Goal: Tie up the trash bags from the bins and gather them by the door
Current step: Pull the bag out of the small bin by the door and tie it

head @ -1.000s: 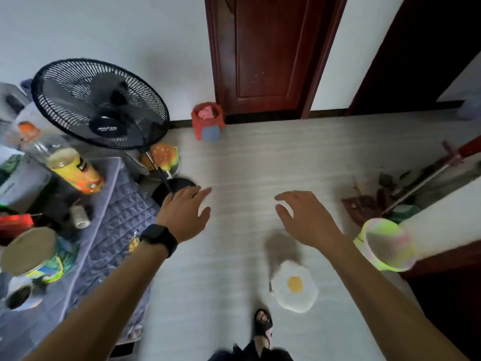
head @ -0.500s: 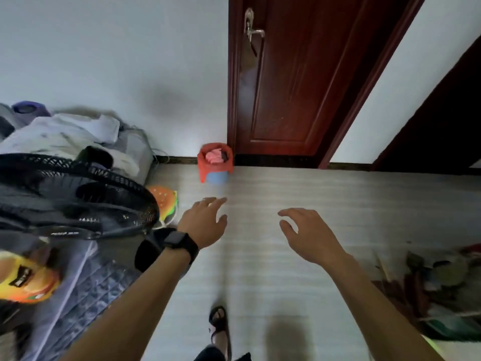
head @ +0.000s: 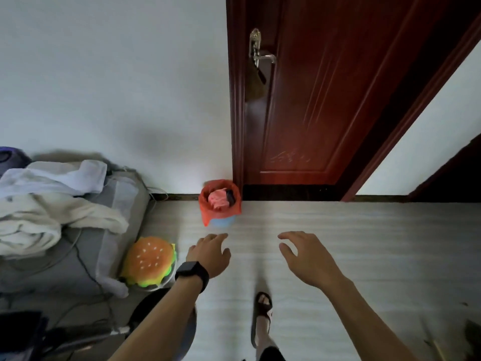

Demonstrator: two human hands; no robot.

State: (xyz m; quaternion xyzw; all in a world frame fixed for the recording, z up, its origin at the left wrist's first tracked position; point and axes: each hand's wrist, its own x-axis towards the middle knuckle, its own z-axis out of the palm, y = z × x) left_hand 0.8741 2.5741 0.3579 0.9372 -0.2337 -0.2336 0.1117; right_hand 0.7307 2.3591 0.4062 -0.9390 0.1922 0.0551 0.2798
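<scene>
Both arms were stretched forward, palms down: left hand (head: pixel 209 254) and right hand (head: pixel 304 259) had fingers spread and loosely bent, holding nothing. Red trash bag (head: pixel 207 213) lined a small pale-blue bin (head: pixel 221 222) on the floor (head: pixel 364 243), just beside the door (head: pixel 312 100) frame, ahead of the left hand and apart from it. Crumpled pink waste (head: pixel 218 201) and a dark item (head: pixel 230 196) sat inside.

No legible text or labels; pale scrawl (head: pixel 289 158) on door (head: pixel 325 100) lower panel unreadable.
</scene>
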